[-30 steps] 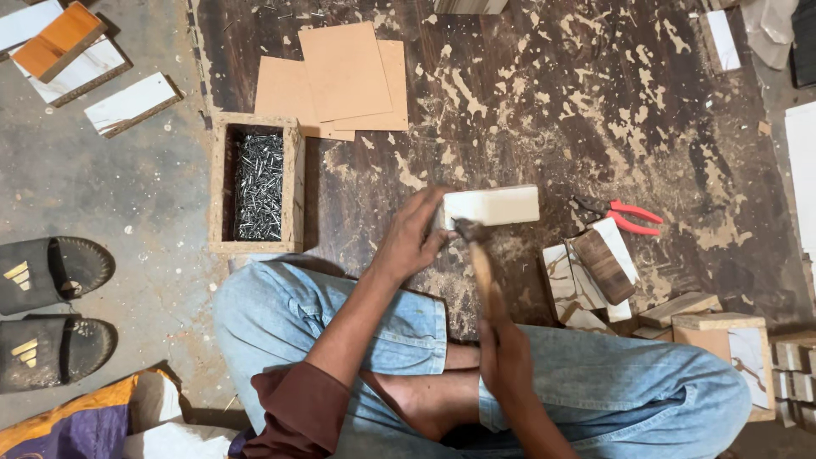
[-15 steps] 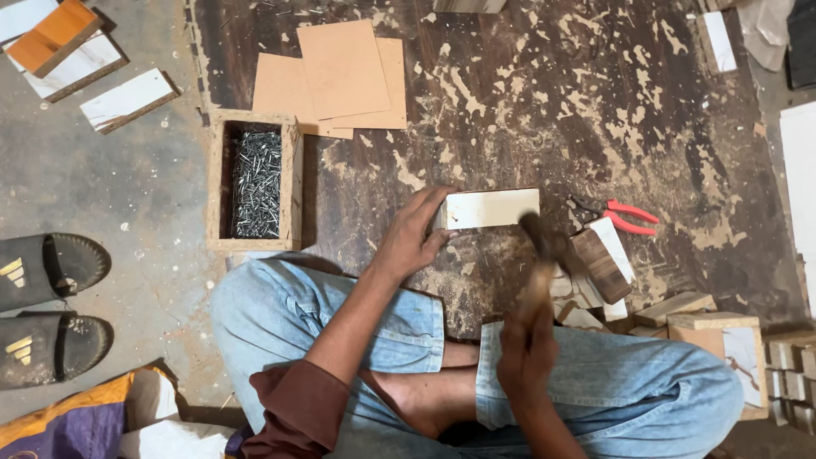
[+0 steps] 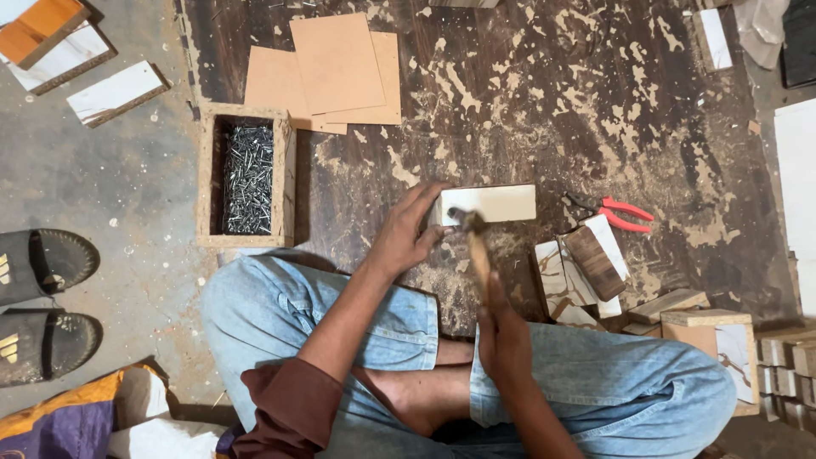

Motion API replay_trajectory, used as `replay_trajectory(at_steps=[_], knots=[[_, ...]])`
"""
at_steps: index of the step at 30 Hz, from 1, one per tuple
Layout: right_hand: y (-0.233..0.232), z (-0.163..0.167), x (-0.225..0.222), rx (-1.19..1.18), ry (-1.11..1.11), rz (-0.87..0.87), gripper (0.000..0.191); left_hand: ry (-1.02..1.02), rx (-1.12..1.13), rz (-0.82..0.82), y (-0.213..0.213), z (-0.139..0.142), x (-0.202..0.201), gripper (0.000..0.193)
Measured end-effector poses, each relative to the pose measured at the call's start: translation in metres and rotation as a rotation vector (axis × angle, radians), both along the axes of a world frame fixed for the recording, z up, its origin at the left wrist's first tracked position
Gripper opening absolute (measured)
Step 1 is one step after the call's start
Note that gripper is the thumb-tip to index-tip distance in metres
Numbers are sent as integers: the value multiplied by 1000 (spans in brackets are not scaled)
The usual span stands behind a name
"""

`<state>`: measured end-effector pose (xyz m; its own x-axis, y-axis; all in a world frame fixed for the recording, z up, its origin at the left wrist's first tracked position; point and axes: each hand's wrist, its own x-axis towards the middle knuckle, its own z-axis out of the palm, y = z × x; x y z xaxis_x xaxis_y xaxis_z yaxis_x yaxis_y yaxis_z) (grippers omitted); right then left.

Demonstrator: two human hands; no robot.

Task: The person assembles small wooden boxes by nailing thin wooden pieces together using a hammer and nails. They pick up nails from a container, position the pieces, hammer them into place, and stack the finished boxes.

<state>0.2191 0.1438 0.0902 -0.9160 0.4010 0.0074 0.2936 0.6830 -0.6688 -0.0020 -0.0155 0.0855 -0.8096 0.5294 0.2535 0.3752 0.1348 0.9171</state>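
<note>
Scarred dark floor carries a white block (image 3: pixel 491 204); left hand (image 3: pixel 406 234) presses its left end with fingers spread. Right hand (image 3: pixel 501 336) has fingers wrapped tight on a hammer (image 3: pixel 473 242), its head at the block's near edge, nail box (image 3: pixel 247 175) to the left

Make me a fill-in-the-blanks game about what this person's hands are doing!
1. The right hand holds a ____ by its wooden handle.
2. The left hand steadies a white ____ on the work board.
3. The open wooden box is full of ____.
4. The pliers have ____ handles.

Missing words: hammer; block; nails; red
</note>
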Motion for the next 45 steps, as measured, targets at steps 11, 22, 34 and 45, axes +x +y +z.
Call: replay_trajectory(at_steps=[11,22,34,45], knots=[[-12,22,-11,44,226,153,57,15,-20,-8,1,4,-4,66],[-9,27,-6,14,-64,-56,61,-1,-57,4,5,-3,-7,69],[-10,56,-6,-3,-3,-167,54,-27,-57,-3,2,-4,-5,71],[-10,59,-11,-15,-49,-131,60,-21,-39,-2,7,-8,-5,73]])
